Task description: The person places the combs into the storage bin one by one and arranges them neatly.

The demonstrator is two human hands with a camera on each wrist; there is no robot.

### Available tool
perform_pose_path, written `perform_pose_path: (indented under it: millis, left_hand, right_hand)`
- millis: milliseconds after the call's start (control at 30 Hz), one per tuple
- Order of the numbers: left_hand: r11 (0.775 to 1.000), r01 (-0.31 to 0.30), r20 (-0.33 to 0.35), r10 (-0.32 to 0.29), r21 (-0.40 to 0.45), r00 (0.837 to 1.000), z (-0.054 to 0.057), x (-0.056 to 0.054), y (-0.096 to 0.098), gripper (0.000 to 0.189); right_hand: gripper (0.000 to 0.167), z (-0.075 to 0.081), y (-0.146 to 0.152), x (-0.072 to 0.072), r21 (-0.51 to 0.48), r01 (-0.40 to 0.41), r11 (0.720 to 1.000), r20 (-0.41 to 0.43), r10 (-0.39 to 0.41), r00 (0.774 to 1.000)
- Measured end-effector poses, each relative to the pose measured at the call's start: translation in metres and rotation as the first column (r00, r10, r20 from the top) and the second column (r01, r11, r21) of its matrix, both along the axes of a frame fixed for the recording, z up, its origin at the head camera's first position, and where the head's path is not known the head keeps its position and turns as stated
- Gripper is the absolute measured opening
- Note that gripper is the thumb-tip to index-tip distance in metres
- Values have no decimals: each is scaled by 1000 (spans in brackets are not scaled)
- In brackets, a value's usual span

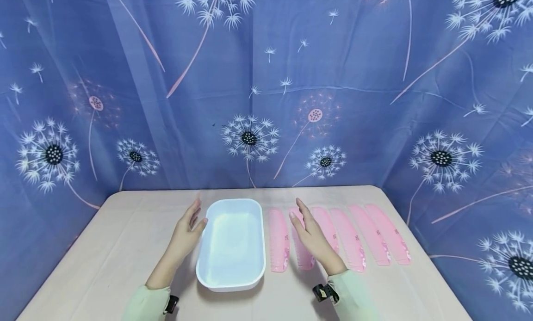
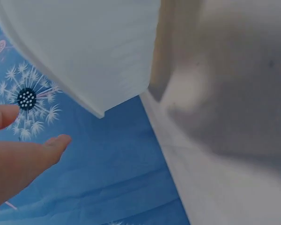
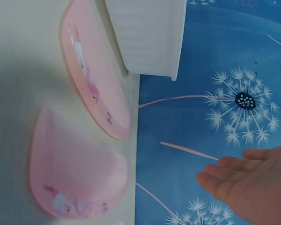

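A white rectangular plastic basin [image 1: 231, 284] stands on the table between the two hands, its inside bare. My left hand [image 1: 186, 233] hovers by the basin's left side, fingers extended and holding nothing; in the left wrist view its fingers [image 2: 23, 161] are apart from the basin wall [image 2: 98, 51]. To the basin's right lie several pink combs in a row, the nearest comb [image 1: 279, 240] close beside it. Above the second comb [image 1: 306, 261], my right hand [image 1: 312, 235] is held with straight fingers and nothing in it. The right wrist view shows two combs [image 3: 96, 75] with printed decoration.
The pale cloth-covered table [image 1: 112, 265] ends at a blue dandelion-print curtain [image 1: 187, 140] behind and at both sides. The farthest comb [image 1: 387, 233] lies near the table's right edge. Dark wrist bands [image 1: 325, 293] sit at the sleeve cuffs.
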State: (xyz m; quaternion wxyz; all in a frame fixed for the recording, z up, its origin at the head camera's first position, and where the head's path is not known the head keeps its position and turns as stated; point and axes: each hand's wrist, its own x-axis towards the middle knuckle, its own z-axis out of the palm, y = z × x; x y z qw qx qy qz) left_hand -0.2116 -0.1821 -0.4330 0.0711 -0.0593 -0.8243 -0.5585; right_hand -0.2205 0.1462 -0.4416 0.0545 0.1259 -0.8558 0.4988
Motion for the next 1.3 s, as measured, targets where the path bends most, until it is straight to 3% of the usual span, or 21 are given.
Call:
perform_pose_path:
  millis: [167,533,800,1033,1200,1300]
  left_hand:
    - [997,-32,99,24,77,995,-7,-2,-1,58]
    - [994,-62,232,39,91,972,-23,-4,-6,55]
    - [992,-78,283,46,101,958,-34,-6,-3,52]
    - [991,-96,281,68,90,957,-37,-7,-1,52]
    - [992,-87,289,59,87,955,-35,-6,-2,52]
    - [993,-86,295,59,80,954,-33,-5,-2,51]
  right_hand:
    - [63,-4,-4,-1,-5,0,1000,15,0,1000]
    - [58,-7,-16,0,-50,-49,998,-4,48,999]
    - [58,-10,-15,-1,-96,-33,995,59,39,997]
    - [56,-9,-17,-5,-191,-56,980,63,69,996]
    - [53,-11,-22,-11,-259,-6,966,96,32,995]
    - [50,-13,-23,-15,-330,48,943,149,2,989]
